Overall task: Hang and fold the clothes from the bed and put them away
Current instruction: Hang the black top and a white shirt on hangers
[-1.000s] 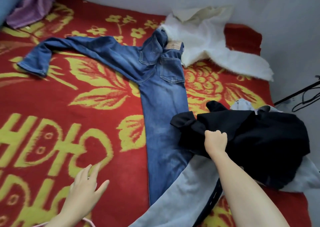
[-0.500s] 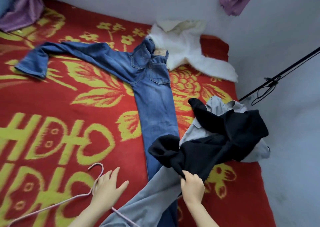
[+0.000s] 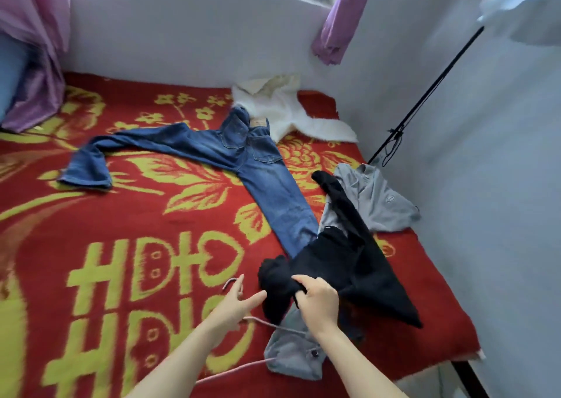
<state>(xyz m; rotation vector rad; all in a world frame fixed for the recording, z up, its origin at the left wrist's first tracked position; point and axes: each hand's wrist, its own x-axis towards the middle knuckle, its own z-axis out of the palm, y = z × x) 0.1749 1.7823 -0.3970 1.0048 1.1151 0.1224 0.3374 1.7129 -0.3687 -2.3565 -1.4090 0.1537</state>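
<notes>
Right hand [image 3: 315,297] grips bunched black sweater [image 3: 349,264]; left hand [image 3: 233,303] open beside it. Likely soft, limp, light; take by shoulders.

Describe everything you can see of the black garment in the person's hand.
The black garment is a soft, dark, knit-looking piece, crumpled on the red bedspread. The right hand grips its bunched near end; one long part trails away over the grey garment and a leg of the blue jeans. The open left hand reaches beside the bunch.
</notes>
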